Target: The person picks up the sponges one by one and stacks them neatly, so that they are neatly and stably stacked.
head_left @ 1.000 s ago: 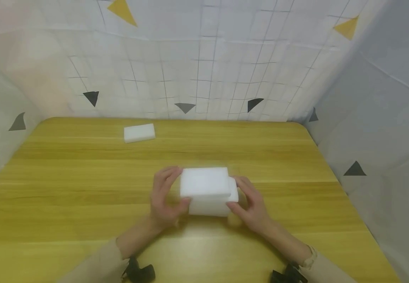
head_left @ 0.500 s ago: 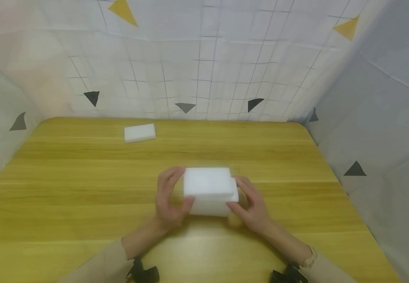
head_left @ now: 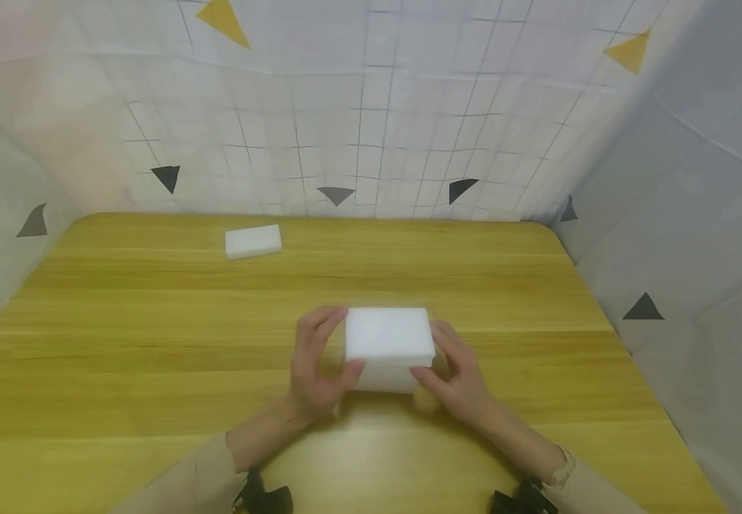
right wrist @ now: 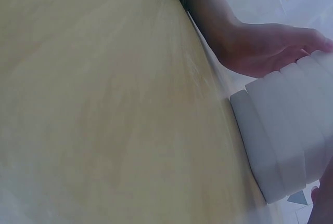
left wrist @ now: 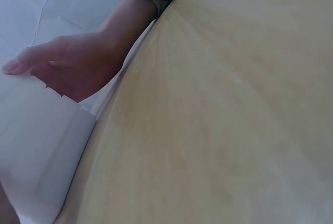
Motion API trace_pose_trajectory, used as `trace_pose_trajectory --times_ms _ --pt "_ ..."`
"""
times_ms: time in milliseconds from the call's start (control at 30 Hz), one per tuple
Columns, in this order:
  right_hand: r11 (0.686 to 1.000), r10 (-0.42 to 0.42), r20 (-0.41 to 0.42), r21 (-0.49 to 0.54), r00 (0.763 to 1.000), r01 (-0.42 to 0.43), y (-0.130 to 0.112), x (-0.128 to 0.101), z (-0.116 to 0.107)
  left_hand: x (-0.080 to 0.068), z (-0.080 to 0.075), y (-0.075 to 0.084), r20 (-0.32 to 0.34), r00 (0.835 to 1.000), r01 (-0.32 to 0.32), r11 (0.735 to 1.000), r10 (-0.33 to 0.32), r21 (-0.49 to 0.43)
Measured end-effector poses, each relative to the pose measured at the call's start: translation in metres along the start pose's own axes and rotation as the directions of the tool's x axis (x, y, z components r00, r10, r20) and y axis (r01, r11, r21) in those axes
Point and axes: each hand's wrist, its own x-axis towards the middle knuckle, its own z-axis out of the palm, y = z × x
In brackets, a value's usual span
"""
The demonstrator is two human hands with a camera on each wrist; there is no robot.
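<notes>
A stack of several white sponge blocks, probably melamine sponges, (head_left: 384, 378) stands on the table near the middle of the head view. Its top sponge (head_left: 389, 334) lies flat, almost flush with those below. My left hand (head_left: 318, 368) grips the top sponge at its left end, thumb in front and fingers behind. At the right end, my right hand (head_left: 457, 375) holds the stack just below the top, thumb on the front corner. The seams between layers show in the stack (right wrist: 283, 125) in the right wrist view, and its side (left wrist: 41, 135) fills the left wrist view's edge.
One more white sponge (head_left: 253, 242) lies alone at the back left of the wooden table (head_left: 120, 343). White sheeting (head_left: 319, 143) with grid lines and triangle marks rises behind the table, and pale sheets (head_left: 698, 271) close off both sides.
My left hand has slid the top sponge to the right, from overhanging the left end to nearly in line with the stack. The right hand has stayed in place.
</notes>
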Motion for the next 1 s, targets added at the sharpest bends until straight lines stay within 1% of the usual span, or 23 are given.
trace_pose_trajectory --times_ms 133,367,733,1000 --pt "1.000 0.009 0.005 -0.001 1.000 -0.009 -0.0006 0.0004 -0.0004 0.0000 -0.0006 0.0002 0.010 1.000 0.014 1.000 -0.014 0.000" --pt "1.000 0.014 0.019 -0.014 1.000 -0.014 -0.0011 0.0007 -0.0006 -0.0006 -0.0009 -0.0006 0.029 0.999 0.019 1.000 -0.019 -0.008" --pt "1.000 -0.004 0.008 -0.023 1.000 0.004 -0.0016 0.0009 0.0004 -0.0029 -0.0015 -0.0019 0.047 0.999 0.029 0.998 -0.026 -0.057" --pt "0.999 0.008 0.024 -0.039 1.000 -0.007 -0.0029 0.0021 -0.0001 -0.0029 -0.0010 -0.0024 0.046 0.999 0.032 0.996 -0.028 -0.087"
